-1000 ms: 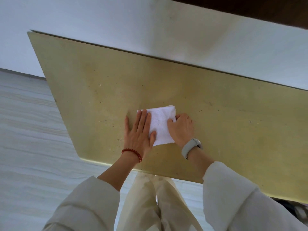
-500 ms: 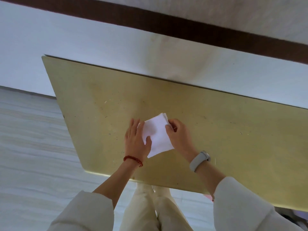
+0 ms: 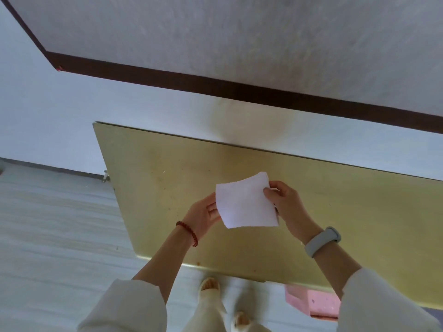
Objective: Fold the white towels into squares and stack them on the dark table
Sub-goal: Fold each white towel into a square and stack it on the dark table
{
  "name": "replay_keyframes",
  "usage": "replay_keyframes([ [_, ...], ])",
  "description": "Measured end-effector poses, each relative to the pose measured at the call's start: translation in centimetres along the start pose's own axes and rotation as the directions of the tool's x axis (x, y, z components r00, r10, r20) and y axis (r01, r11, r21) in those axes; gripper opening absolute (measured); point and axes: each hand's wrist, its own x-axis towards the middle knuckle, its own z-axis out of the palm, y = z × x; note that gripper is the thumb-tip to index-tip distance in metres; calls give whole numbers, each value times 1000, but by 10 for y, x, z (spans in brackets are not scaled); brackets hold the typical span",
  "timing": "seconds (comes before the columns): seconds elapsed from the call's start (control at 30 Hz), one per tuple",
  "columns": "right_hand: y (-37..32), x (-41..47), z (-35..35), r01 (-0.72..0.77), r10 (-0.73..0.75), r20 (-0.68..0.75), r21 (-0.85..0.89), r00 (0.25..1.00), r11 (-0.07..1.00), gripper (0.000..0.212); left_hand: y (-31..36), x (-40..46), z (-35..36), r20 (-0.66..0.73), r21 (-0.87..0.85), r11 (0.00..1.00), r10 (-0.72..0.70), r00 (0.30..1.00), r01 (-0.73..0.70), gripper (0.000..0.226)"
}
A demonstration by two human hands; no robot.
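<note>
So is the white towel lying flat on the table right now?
No, the folded white towel is lifted above the yellowish table, with the right hand pinching its right edge and the left hand at its left edge.
</note>
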Motion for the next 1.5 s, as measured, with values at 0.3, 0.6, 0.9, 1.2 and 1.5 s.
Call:
replay_keyframes([
  [0.3,46,-60,26,129,-96,152,-225,984,966,12,-71,-102,5,-432,650,732,576,694,-203,15],
  [0.6,56,-224,167,761,-585,487,-378,648,528,27,-154,-289,-75,-717,697,704,684,133,137,25],
  [0.9,74,-482,350,953,-560,808,-3,181,304,22,-286,-566,-206,-835,385,898,436,-335,211,26],
  [1.2,160,-791,506,940,-356,921,252,-160,230,23,-464,-842,-308,-803,88,982,169,-572,167,29],
  [1.5,216,-982,658,903,-200,907,402,-370,151,30,-558,-1003,-428,-745,-88,993,-9,-667,84,27],
])
